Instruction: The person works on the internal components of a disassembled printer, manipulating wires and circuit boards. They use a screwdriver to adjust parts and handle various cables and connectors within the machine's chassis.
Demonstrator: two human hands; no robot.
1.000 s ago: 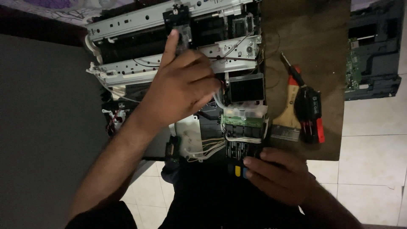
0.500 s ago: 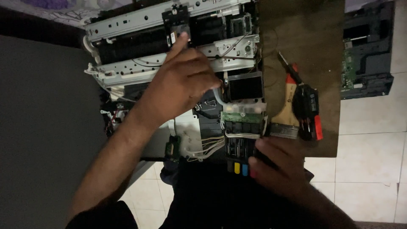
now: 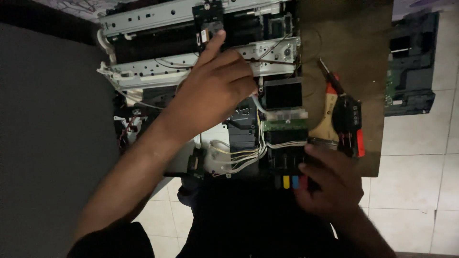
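An opened printer chassis with metal rails and white wiring lies on a brown board. My left hand rests over its middle, index finger stretched up to touch the black carriage on the rail. My right hand lies at the near right corner of the printer, fingers against the ink tank block with its yellow, blue and red tabs. Whether either hand grips a part is hidden by the fingers.
A red and black screwdriver lies on the board right of the printer. Another dark printer part sits on the tiled floor at the right. A dark grey surface fills the left.
My right hand has slid right along the ink tank block, uncovering the coloured tabs. My left hand keeps its index finger at the carriage.
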